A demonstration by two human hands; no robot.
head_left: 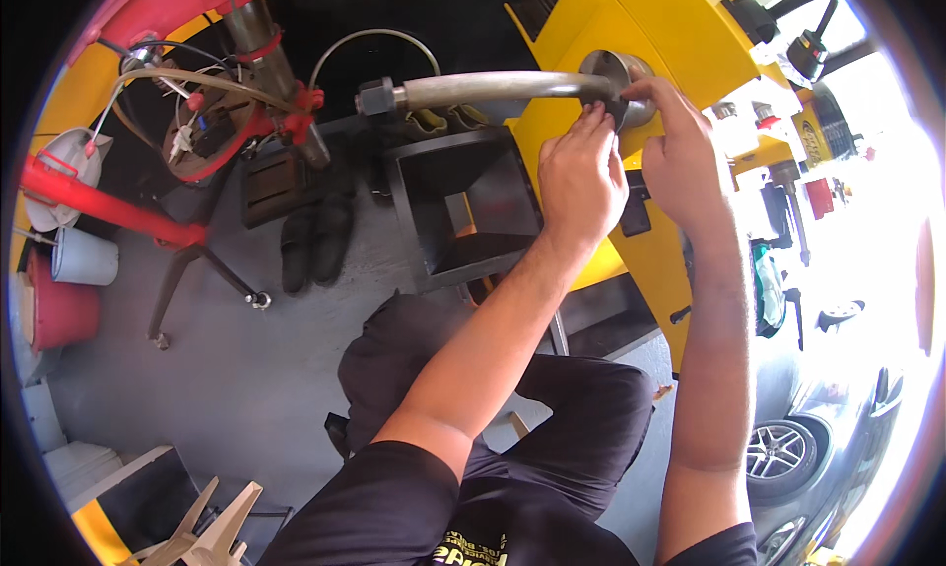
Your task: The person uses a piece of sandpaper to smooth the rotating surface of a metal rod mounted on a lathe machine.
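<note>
A thick grey metal shaft or hose runs leftward from a shiny cup-shaped metal flange on the yellow machine. A dark hex fitting caps its far left end. My left hand has its fingers bunched against the flange's lower left edge, just under the shaft. On the flange's right side, my right hand reaches over the rim with a bent index finger, its other fingers curled. Anything small between the fingertips is hidden.
Below the shaft is a black open-topped bin. A red wheeled stand with hoses, black slippers and buckets lie to the left. Tools hang at the right, near a parked car. A wooden-legged piece stands lower left.
</note>
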